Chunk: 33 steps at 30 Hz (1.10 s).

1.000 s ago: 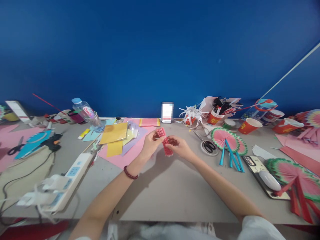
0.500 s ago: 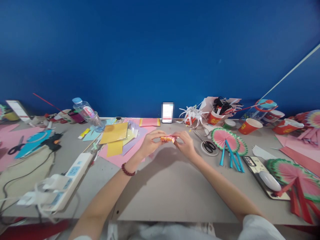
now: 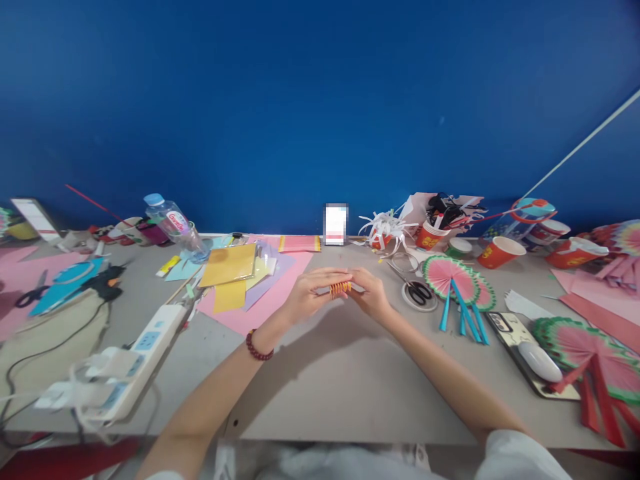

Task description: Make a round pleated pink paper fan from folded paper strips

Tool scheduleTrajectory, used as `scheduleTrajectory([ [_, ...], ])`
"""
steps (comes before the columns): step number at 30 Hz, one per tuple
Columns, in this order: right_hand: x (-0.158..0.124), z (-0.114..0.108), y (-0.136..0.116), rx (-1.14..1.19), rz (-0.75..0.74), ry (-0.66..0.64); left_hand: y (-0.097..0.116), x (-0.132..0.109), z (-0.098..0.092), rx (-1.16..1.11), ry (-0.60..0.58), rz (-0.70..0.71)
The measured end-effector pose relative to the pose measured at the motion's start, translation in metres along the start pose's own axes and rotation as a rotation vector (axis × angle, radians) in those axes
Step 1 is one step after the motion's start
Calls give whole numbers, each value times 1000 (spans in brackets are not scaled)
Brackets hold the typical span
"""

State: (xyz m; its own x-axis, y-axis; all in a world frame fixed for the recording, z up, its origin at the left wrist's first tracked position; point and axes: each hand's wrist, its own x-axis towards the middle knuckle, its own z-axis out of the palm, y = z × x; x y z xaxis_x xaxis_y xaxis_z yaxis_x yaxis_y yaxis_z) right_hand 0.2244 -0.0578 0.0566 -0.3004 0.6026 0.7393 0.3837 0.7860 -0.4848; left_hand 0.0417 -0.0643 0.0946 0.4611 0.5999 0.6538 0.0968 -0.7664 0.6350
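Both my hands meet over the middle of the grey table (image 3: pixel 350 387). My left hand (image 3: pixel 313 293) and my right hand (image 3: pixel 369 293) are closed on the two sides of a small pleated red paper bundle (image 3: pixel 341 288). I see the bundle end-on, with its orange-edged folds facing me. Most of it is hidden between my fingers. A dark red bead bracelet (image 3: pixel 259 347) sits on my left wrist.
Loose coloured paper sheets (image 3: pixel 240 280) lie left of my hands, with a water bottle (image 3: pixel 175 227), glue gun (image 3: pixel 103 283) and power strip (image 3: pixel 135 353). Right: scissors (image 3: pixel 417 292), pink paper fans with blue sticks (image 3: pixel 457 283), red cups (image 3: pixel 500 252), a phone (image 3: pixel 525 347).
The bundle, held upright and lengthwise a second ago, has been turned flat and end-on. Both hands have closed in around it and moved slightly away from me.
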Motion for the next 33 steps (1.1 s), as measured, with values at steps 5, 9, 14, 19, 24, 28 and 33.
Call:
scheduleTrajectory([
  [5, -2, 1, -2, -58, -80, 4, 3, -1, 1, 62, 18, 25],
  [9, -8, 5, -1, -74, -97, 4, 7, 0, 2, 74, 10, 37],
  [14, -10, 5, -8, -151, -30, -53, 11, -1, 2, 79, -7, 27],
  [19, 12, -25, -16, -109, 59, -211, 12, 0, -5, -14, 17, -70],
  [24, 30, -56, -17, 81, 83, -202, 12, 3, -12, -65, -178, -228],
  [28, 29, -53, -26, 120, 58, -227, 9, 1, -9, -110, -342, -271],
  [33, 28, -44, -38, 199, 71, -333, 7, -2, -4, -198, -374, -261],
])
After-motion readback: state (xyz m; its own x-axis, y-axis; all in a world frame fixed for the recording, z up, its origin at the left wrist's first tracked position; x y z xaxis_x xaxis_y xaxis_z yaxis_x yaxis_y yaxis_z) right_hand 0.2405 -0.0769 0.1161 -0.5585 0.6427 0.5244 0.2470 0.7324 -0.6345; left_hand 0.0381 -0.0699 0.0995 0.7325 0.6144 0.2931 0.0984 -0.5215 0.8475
